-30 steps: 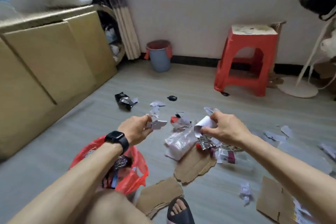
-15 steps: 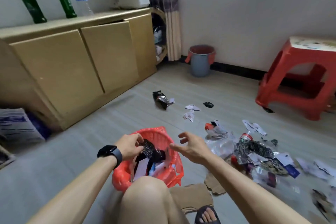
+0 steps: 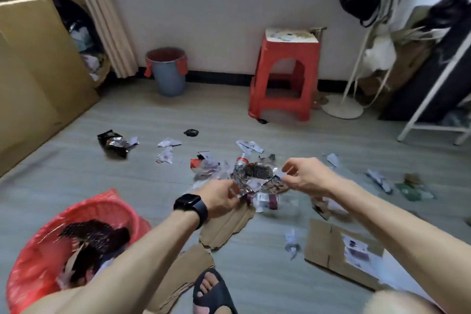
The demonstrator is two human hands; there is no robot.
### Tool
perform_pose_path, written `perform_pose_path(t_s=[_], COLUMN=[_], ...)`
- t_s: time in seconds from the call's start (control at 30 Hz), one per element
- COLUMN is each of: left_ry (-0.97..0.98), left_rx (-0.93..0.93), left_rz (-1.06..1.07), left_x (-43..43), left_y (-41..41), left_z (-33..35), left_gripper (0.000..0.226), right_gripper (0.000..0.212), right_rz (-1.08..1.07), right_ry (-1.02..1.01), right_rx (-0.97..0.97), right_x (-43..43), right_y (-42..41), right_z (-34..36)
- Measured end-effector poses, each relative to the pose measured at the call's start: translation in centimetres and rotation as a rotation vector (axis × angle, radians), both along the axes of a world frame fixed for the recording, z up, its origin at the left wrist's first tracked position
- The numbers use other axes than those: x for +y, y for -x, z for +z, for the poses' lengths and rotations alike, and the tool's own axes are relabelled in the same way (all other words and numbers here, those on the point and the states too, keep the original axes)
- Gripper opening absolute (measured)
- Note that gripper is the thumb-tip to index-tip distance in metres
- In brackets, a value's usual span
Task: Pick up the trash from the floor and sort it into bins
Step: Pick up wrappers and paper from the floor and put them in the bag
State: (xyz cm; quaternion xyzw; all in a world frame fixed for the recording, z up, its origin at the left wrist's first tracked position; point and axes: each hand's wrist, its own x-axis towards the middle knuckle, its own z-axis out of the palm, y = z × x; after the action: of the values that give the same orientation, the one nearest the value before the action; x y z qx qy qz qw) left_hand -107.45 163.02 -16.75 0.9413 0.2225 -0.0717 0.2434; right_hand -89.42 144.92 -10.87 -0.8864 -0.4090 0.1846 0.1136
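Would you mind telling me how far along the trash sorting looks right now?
Partly done: the red bin already holds dark wrappers. Both the left hand and right hand are reaching into the central trash pile. Scattered paper scraps, a black wrapper and cardboard pieces remain on the floor.

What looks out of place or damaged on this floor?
Trash is strewn over the floor: a heap of wrappers by both hands, a crumpled black foil bag lying apart to the left, paper scraps, and torn cardboard pieces with ragged edges. The red stool stands upright.
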Motion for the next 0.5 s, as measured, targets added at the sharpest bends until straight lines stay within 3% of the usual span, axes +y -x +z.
perform_pose_path(t_s=[0.33,0.5], left_ry=[0.045,0.098], left_rx=[0.211,0.349], left_rz=[-0.315,-0.322], left_x=[-12.5,-14.8], left_y=[-12.2,-15.0], left_z=[-11.6,-18.1], left_gripper=[0.035,0.035], right_gripper=[0.023,0.024], right_rz=[-0.681,-0.83], right_ry=[-0.184,-0.06], right_rx=[0.242,0.298], right_x=[-19.5,-24.1], right_y=[-8.2,-9.4], right_z=[-12.5,-21.9])
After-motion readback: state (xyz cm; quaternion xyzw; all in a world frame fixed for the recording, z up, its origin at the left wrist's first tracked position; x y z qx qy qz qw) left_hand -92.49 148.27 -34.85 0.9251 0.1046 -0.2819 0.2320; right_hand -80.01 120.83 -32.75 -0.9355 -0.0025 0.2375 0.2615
